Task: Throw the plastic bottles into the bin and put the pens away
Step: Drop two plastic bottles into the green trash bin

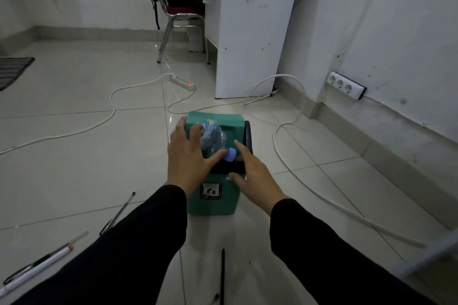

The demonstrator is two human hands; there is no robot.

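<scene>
A crumpled clear plastic bottle with a pale blue cap (213,140) is seen lying across the top of the small green plastic bin (214,199), cap end toward the person, half over the dark opening beneath the tilted green swing lid (223,121). It has not yet dropped inside.

A jam is judged the main risk: the bottle lies crosswise, so it could wedge between lid and rim, or the light bin could be tipped on the smooth tiled floor (99,131) if it is pushed hard from one side. A white cable (287,129) running just beside the bin could also be caught.

The left hand (188,153) is held flat and spread, fingers straight, pressed against the bottle's left side and the lid's near-left corner. The right hand (252,173) is open too, forefinger extended toward the cap, thumb near the bin's front edge; nothing is gripped by either. Several pens (119,213) are left scattered on the floor, well apart from the bin.
</scene>
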